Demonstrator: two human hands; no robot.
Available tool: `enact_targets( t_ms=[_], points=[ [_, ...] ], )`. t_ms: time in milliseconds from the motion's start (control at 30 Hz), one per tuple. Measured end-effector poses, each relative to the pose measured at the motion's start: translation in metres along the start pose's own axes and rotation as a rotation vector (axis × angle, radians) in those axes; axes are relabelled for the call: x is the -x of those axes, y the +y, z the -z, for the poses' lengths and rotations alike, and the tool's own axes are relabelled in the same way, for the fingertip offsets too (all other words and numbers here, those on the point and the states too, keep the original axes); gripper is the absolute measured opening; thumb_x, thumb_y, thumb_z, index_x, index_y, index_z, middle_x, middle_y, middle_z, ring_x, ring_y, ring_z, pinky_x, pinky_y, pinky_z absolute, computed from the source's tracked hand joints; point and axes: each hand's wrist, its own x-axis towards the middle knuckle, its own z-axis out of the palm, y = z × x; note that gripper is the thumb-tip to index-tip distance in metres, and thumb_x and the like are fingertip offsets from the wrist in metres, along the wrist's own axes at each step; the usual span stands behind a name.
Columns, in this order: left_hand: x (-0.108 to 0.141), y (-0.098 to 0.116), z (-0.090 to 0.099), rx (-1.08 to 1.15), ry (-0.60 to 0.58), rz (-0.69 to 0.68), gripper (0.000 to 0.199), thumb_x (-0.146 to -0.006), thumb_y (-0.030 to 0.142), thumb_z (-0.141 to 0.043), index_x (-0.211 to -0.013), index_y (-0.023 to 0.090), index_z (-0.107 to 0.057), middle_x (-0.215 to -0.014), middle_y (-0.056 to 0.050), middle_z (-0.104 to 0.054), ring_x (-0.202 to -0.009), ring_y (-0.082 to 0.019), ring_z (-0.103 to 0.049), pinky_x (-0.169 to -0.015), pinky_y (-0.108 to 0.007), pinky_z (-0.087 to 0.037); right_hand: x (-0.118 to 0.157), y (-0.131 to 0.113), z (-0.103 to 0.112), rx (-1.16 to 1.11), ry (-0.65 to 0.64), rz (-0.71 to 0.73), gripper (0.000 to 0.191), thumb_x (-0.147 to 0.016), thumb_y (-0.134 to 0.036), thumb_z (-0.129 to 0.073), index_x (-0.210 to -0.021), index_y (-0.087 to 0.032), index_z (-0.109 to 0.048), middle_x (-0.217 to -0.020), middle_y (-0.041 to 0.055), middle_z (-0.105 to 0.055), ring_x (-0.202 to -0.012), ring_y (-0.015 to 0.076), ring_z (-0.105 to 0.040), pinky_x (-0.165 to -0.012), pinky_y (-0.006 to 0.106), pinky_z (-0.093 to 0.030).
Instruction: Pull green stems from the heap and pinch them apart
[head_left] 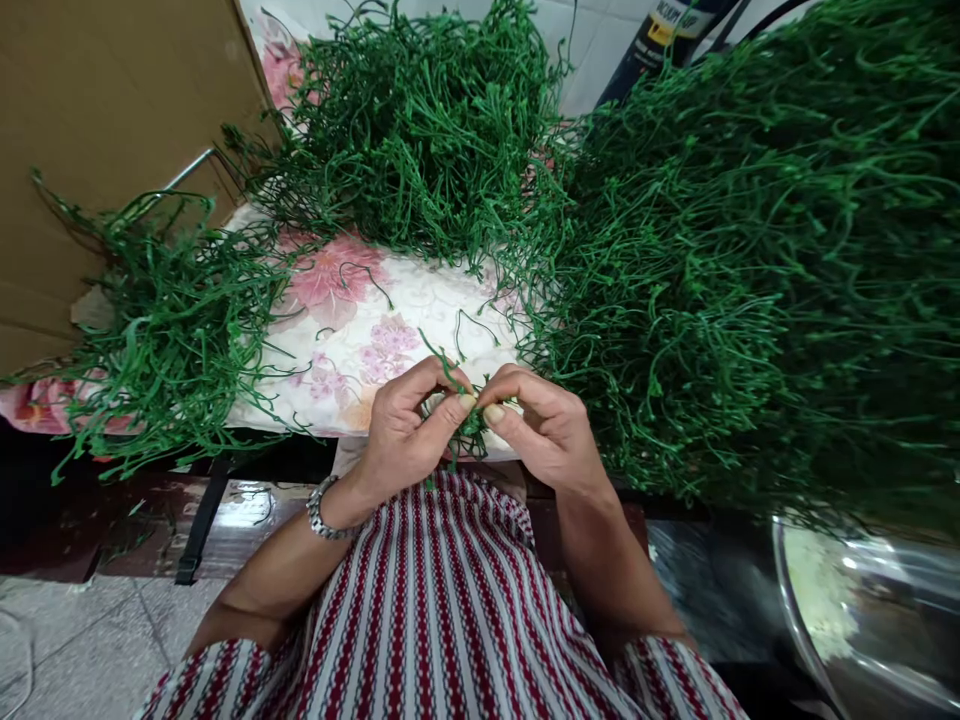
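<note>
In the head view, my left hand is closed in a pinch on a thin green artificial stem, whose free end sticks up past the fingers. My right hand is pinched too, its thumb and fingertip meeting the left fingertips at the same stem. What exactly lies between the right fingertips is too small to make out. Beneath both hands a small clump of green stems shows at the table edge. Several loose stems lie on the flowered cloth just beyond my hands.
A heap of green stems stands at the back, a larger one at the right, a smaller one at the left. A cardboard box rises at the left. A dark canister stands behind; a metal basin sits lower right.
</note>
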Motion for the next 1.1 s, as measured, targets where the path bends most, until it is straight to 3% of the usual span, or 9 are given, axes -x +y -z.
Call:
enact_targets(
  t_ms=[167,400,533,633,767,967,1100],
  points=[
    [-0.001,0.001,0.003,0.076,-0.080,0.065,0.004,-0.081,0.020,-0.058,-0.079,0.016,-0.058,-0.071,0.000,-0.053,-0.064,-0.010,-0.047,-0.060,-0.023,-0.038,0.003,0.004,0.004,-0.054,-0.005,0.016,0.007,-0.085,-0.016,-0.050,-0.085,-0.016,-0.057,-0.075,0.0011,-0.050,-0.071,0.0117,-0.048,-0.066,0.027,-0.038],
    [-0.001,0.001,0.010,0.110,-0.323,0.127,0.013,-0.074,0.015,-0.064,-0.084,0.018,-0.056,-0.074,0.001,-0.053,-0.068,-0.009,-0.048,-0.063,-0.021,-0.041,0.002,0.005,0.007,0.039,-0.056,0.073,0.012,-0.087,-0.020,-0.047,-0.079,-0.016,-0.054,-0.074,0.0020,-0.050,-0.071,0.0127,-0.048,-0.068,0.028,-0.039],
    [0.002,-0.001,0.011,0.142,-0.219,0.143,0.011,-0.073,0.017,-0.065,-0.082,0.018,-0.057,-0.075,0.000,-0.053,-0.068,-0.010,-0.049,-0.061,-0.021,-0.043,0.003,0.006,0.004,-0.054,-0.033,0.039,0.018,-0.089,-0.031,-0.045,-0.081,-0.017,-0.052,-0.082,0.0044,-0.053,-0.078,0.0148,-0.052,-0.072,0.030,-0.042],
    [0.004,0.001,0.009,0.130,-0.112,0.161,0.012,-0.073,0.019,-0.065,-0.083,0.018,-0.059,-0.076,0.000,-0.054,-0.068,-0.012,-0.051,-0.059,-0.022,-0.044,0.007,0.007,0.001,-0.128,-0.029,-0.027,0.023,-0.085,-0.038,-0.053,-0.097,-0.018,-0.052,-0.093,0.0058,-0.055,-0.087,0.0165,-0.053,-0.077,0.031,-0.044],
    [0.005,0.001,0.006,0.032,-0.050,0.075,0.009,-0.074,0.017,-0.064,-0.082,0.018,-0.059,-0.076,-0.001,-0.056,-0.071,-0.013,-0.053,-0.062,-0.024,-0.043,0.010,0.007,-0.002,-0.007,-0.024,-0.086,0.041,-0.075,-0.037,-0.067,-0.108,-0.020,-0.050,-0.094,0.0035,-0.056,-0.083,0.0141,-0.053,-0.073,0.027,-0.045],
    [0.007,-0.001,0.005,-0.163,-0.053,-0.135,0.012,-0.075,0.010,-0.058,-0.084,0.018,-0.057,-0.074,-0.001,-0.054,-0.072,-0.014,-0.050,-0.067,-0.028,-0.039,0.005,0.002,0.000,0.218,-0.114,-0.040,0.016,-0.082,-0.031,-0.059,-0.085,-0.017,-0.054,-0.074,-0.0005,-0.051,-0.070,0.0113,-0.047,-0.065,0.025,-0.039],
    [0.007,0.002,0.008,-0.319,-0.130,-0.112,0.011,-0.078,0.013,-0.056,-0.087,0.018,-0.056,-0.077,-0.002,-0.056,-0.075,-0.015,-0.052,-0.069,-0.029,-0.039,0.002,-0.004,0.003,0.282,-0.120,0.034,0.013,-0.085,-0.028,-0.054,-0.084,-0.016,-0.052,-0.079,0.0025,-0.048,-0.077,0.0141,-0.047,-0.069,0.027,-0.040]
  ],
)
